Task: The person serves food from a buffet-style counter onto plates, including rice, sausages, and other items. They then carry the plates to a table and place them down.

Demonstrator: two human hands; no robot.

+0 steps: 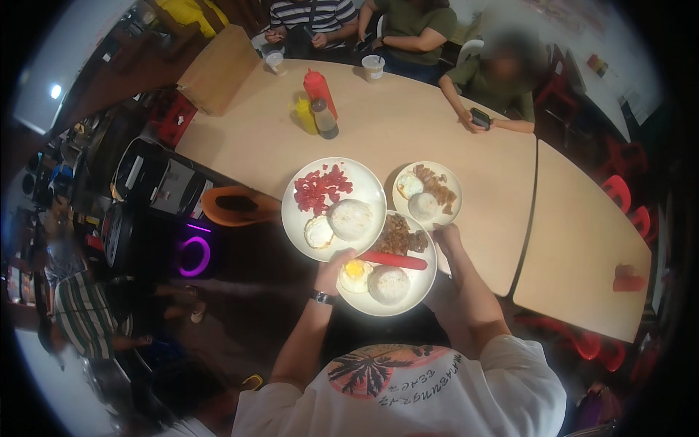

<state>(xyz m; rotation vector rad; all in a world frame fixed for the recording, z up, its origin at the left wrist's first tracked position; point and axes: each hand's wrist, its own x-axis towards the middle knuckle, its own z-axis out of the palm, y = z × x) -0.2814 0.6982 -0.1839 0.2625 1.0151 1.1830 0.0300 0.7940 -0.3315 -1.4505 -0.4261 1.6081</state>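
Observation:
My left hand [335, 270], with a watch at the wrist, grips a white plate [295, 237] at its near rim. That plate carries red diced meat [320, 188], a fried egg [318, 232] and a mound of rice [351, 220]. Against the same hand lies a second plate [408, 302] with brown meat, rice, an egg and a red sausage [393, 260]; what bears it up is hidden. My right hand [448, 239] is closed at the near edge of a smaller plate [453, 177] with rice, egg and light brown meat; its fingers are partly hidden.
On the long table [240, 153] stand a red squeeze bottle [319, 87], a yellow bottle [306, 116], a dark sauce bottle [325, 120] and cups [373, 67]. Several people sit beyond it, one holding a phone [480, 119]. An orange chair [229, 207] stands left; another person [95, 313] is lower left.

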